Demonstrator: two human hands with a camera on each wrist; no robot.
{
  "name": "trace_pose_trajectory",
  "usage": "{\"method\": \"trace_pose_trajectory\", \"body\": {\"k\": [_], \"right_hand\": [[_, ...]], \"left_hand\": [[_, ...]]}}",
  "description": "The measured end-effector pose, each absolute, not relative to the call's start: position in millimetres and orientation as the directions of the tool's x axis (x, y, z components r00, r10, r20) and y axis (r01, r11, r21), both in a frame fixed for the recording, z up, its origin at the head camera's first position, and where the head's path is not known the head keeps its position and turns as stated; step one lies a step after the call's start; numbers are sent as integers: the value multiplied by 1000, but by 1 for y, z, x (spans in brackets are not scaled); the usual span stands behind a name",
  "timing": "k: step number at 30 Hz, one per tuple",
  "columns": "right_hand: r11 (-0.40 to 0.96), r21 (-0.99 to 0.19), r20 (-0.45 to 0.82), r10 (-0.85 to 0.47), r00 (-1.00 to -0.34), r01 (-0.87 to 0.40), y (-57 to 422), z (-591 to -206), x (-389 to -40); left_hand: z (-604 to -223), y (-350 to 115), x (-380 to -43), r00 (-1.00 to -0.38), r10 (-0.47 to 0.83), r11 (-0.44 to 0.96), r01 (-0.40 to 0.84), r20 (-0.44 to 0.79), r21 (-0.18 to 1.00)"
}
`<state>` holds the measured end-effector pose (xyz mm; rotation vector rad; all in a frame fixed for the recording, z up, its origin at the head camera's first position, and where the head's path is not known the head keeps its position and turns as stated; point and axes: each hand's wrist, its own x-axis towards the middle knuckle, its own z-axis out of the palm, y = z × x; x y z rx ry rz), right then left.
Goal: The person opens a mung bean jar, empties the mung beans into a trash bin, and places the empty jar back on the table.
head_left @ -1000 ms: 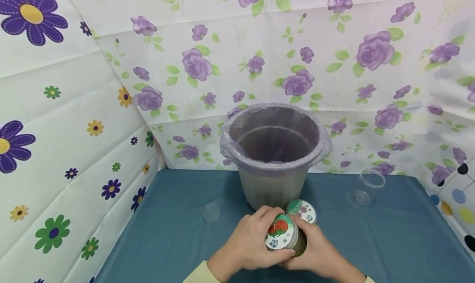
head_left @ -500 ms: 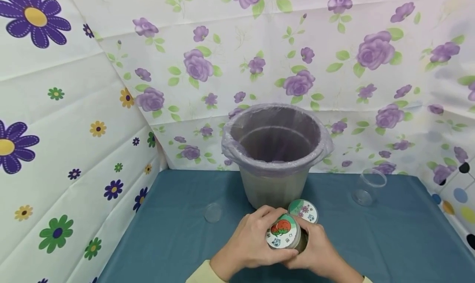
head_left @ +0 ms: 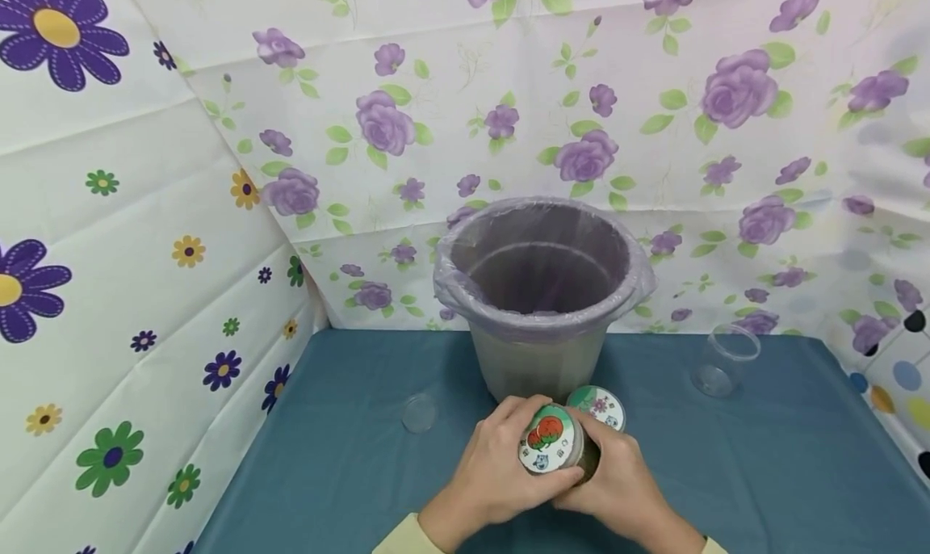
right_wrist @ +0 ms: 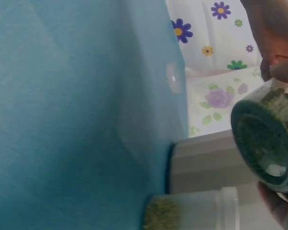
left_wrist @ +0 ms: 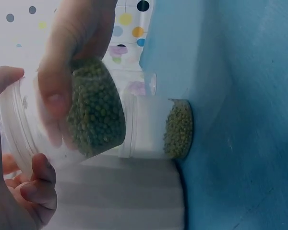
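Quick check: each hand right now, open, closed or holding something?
Left hand: closed, holding the fruit-printed lid of a jar.
Right hand: closed, holding that jar's body.

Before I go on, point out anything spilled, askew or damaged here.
No spill or damage shows. Askew: the held jar, tilted between the left hand and right hand, unlike the upright jar by the bucket. The clear cup stands uncovered.

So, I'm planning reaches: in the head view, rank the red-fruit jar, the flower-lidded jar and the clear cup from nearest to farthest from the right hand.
1. Red-fruit jar: in the grip of the right hand.
2. Flower-lidded jar: just beyond that hand.
3. Clear cup: farther off, to the right.
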<state>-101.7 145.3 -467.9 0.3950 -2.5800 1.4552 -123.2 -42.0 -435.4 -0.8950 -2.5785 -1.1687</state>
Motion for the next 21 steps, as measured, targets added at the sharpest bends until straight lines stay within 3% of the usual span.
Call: {"method": "trace_pose_trajectory", "body": {"k": [10,18,21], "right_hand": [[412,-847,235,-279,-931,-337,156,-456,-107],[495,-789,301,-205,-931,-364,154,-461,-106],[528,-757,329,-200,-923,-384,154,-463,-108]], "left_hand": [[-431,-50,-131,-820,441,444,553,366,704],[-426,-47,-130,-903,380,555,395,199,732],[-422,-48,-130,-917,377,626,357,132,693]]}}
